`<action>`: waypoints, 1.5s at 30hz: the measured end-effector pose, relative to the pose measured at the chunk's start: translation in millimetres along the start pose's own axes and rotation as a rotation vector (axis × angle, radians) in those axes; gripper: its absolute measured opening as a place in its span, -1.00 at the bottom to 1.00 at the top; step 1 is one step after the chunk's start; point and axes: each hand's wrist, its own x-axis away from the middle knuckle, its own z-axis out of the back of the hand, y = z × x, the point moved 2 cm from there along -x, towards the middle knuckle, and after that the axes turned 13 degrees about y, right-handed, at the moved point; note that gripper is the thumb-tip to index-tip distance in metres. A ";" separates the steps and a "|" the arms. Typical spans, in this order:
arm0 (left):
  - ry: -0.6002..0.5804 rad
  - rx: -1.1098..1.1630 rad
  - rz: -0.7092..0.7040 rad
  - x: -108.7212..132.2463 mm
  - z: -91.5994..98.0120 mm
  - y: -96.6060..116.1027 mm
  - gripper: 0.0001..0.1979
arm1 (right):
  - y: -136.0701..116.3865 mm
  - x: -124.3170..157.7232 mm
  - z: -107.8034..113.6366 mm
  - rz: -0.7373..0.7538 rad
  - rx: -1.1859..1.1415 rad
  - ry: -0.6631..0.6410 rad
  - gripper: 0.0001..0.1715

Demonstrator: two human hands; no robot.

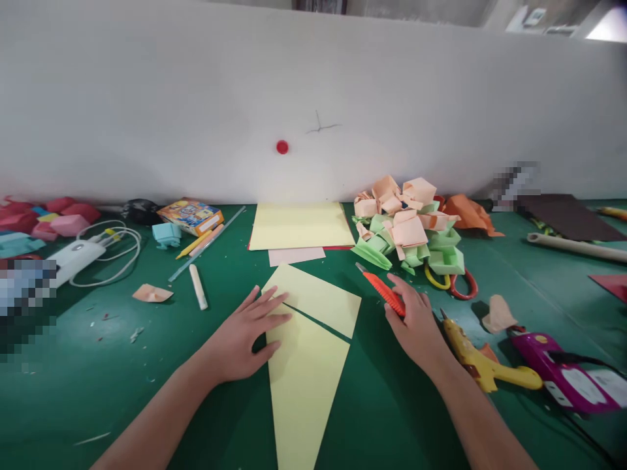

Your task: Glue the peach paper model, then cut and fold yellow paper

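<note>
My left hand [245, 333] lies flat with its fingers spread on the left edge of a pale yellow paper sheet [306, 372] on the green mat. The sheet is cut into two pieces: a long triangle pointing toward me and a smaller triangular piece [321, 303] just behind it, with a thin gap between them. My right hand [416, 323] is closed round an orange utility knife [382, 290], whose blade tip points up and left, a little to the right of the cut paper.
A stack of yellow and pink sheets [298, 225] lies behind the cut paper. Folded peach and green paper shapes [406, 225] pile at the right, with scissors [455, 282], a yellow glue gun [482, 362] and a purple tool [563, 372]. A power bank with cable [81, 258], pens and a small box [191, 215] sit at the left.
</note>
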 end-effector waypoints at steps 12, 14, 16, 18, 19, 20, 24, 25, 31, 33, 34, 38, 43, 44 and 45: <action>0.125 -0.357 0.412 8.8 -24.2 11.3 -0.17 | -42.5 16.5 -1.7 0.186 0.362 -0.045 -0.42; 0.105 -0.334 0.377 10.2 -24.7 6.7 -0.16 | -59.4 18.3 -8.2 0.276 0.282 -0.136 -0.44; 0.086 -0.305 0.322 11.4 -22.7 1.3 -0.14 | -75.5 18.3 -17.1 0.371 0.216 -0.265 -0.44; 0.068 -0.275 0.253 12.8 -19.9 -3.3 -0.14 | -89.0 16.8 -27.5 0.460 0.179 -0.384 -0.39; 0.057 -0.260 0.217 13.6 -18.7 -5.1 -0.15 | -94.6 15.6 -33.0 0.504 0.168 -0.432 -0.36; 0.047 -0.246 0.186 14.4 -17.9 -6.6 -0.17 | -99.3 14.5 -38.6 0.541 0.162 -0.469 -0.33; 0.050 -0.229 0.141 17.8 -16.6 -9.7 -0.23 | -107.9 11.6 -56.9 0.594 0.178 -0.523 -0.24; 0.058 -0.231 0.147 18.5 -16.6 -9.9 -0.24 | -107.6 11.8 -59.5 0.584 0.192 -0.519 -0.24; 0.070 -0.233 0.167 20.1 -17.3 -8.1 -0.25 | -96.8 19.3 -58.1 0.476 0.261 -0.450 -0.25; 0.076 -0.234 0.165 19.8 -17.2 -7.8 -0.25 | -94.9 21.5 -54.8 0.440 0.277 -0.438 -0.25; 0.078 -0.234 0.161 19.5 -17.2 -7.9 -0.25 | -94.7 22.0 -53.0 0.421 0.283 -0.440 -0.25; 0.093 -0.232 0.138 17.9 -17.5 -8.9 -0.25 | -96.5 20.7 -44.3 0.368 0.288 -0.495 -0.25; 0.074 -0.226 0.144 15.9 -20.9 -8.2 -0.20 | -93.8 20.8 -31.9 0.338 0.319 -0.514 -0.26; 0.070 -0.223 0.154 15.6 -21.4 -7.7 -0.20 | -92.4 22.7 -29.3 0.333 0.326 -0.509 -0.26; 0.068 -0.220 0.163 15.1 -21.8 -7.2 -0.19 | -90.9 25.4 -26.4 0.327 0.334 -0.502 -0.27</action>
